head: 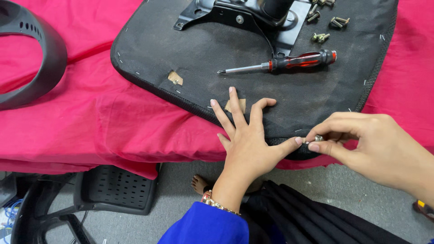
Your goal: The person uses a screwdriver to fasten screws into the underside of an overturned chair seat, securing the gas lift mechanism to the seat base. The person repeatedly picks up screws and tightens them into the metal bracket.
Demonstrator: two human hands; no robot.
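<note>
An upturned black chair seat lies on a red cloth-covered table, its metal mounting bracket at the top. My left hand rests flat on the seat's near edge, fingers spread, thumb stretched right. My right hand pinches a small silver screw at the seat's front rim, right beside the left thumb tip. A red-and-black screwdriver lies on the seat underside, tip pointing left.
Several loose screws lie near the bracket at the top right. A curved black plastic chair part sits at the far left on the cloth. Below the table edge stands another black chair part on grey floor.
</note>
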